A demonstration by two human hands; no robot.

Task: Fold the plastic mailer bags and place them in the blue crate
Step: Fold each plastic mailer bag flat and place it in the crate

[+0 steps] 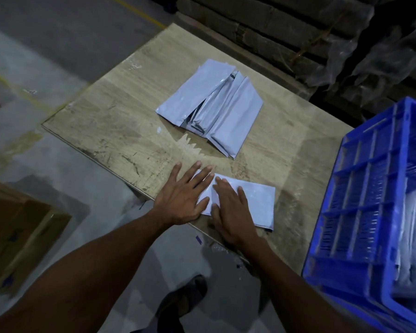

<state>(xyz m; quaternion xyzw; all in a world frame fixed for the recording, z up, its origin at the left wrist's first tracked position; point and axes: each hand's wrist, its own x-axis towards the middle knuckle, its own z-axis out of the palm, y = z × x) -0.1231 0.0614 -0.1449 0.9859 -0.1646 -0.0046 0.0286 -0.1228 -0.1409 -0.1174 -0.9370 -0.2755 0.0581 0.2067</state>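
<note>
White plastic, folded: the mailer bag (250, 200) you are working lies near the front edge of the wooden table (101, 121), pinned flat under both palms. Your left hand (183, 195) lies spread with straight fingers, its fingertips over the bag's left end and the heel on bare wood; nothing is gripped. Your right hand (233, 212) lies flat too, fingers straight and together, pressing the bag's middle, and it hides much of the near edge, so you cannot tell how the fold lines up beneath it. Only the bag's right half shows plainly. Farther back on the table, well apart from your hands, sits a loose pile of mailer bags (214, 104), fanned and overlapping; how many there are cannot be counted, as dark gaps between the layers swallow the edges. Blue crate (360, 212) stands at your right, just beside the table, cut off by the frame's right and bottom edges; pale bags (411, 248) inside it show through blur and cannot be made out singly. A cardboard box (17, 236) sits on the floor at left, dim and partly cropped. Your shoe (185, 299) shows below the table edge. Stacked cardboard (262, 27) behind the table fades into shadow.
</note>
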